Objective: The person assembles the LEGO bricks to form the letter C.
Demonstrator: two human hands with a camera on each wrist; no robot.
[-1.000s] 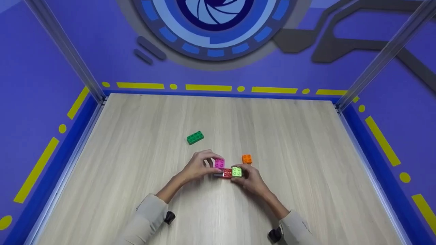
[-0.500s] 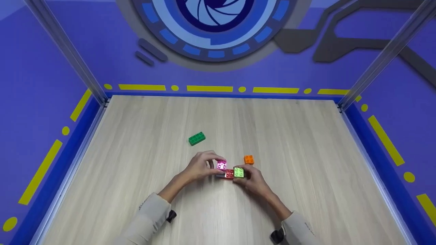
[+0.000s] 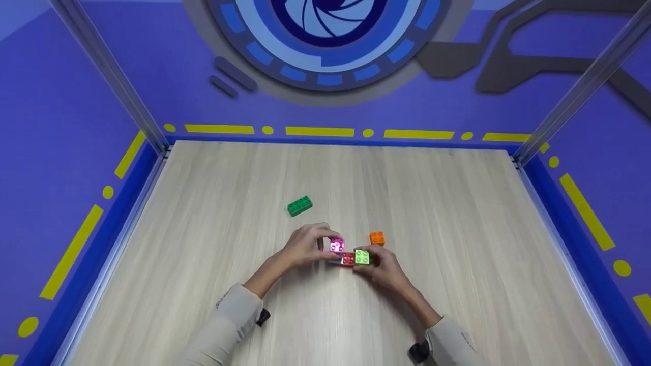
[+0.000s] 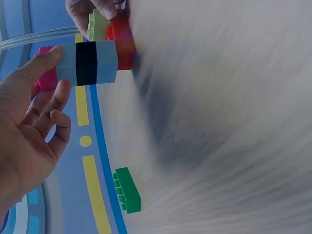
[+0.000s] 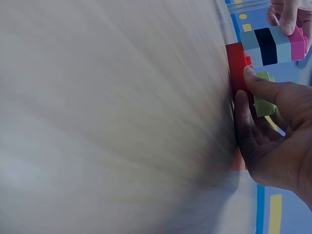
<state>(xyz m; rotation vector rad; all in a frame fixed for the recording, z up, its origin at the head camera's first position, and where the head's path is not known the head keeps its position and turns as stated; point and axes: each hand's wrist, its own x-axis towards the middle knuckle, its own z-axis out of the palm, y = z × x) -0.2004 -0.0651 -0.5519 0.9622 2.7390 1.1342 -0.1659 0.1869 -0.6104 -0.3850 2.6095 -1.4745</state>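
"Nearest items?"
"Right hand [image 3: 384, 268]: curled, gripped one red brick [image 3: 347, 260], lime brick [image 3: 362, 257] on top."
"Next?"
"Left hand [image 3: 307, 246]: thumb and fingertips pinched one pink brick [image 3: 336, 245], which topped a blue-and-black stack [image 4: 87, 63] at the red brick's left end."
"Beyond?"
"Counter [image 3: 305, 315]: orange brick [image 3: 377, 238] lay just past the right hand; green brick [image 3: 300, 206], farthest."

marks [image 3: 222, 300] on sleeve [image 3: 228, 325] unreadable

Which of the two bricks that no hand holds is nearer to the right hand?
The orange brick, small and square, just beyond the right hand. The green brick is longer and lies farther off, beyond the left hand.
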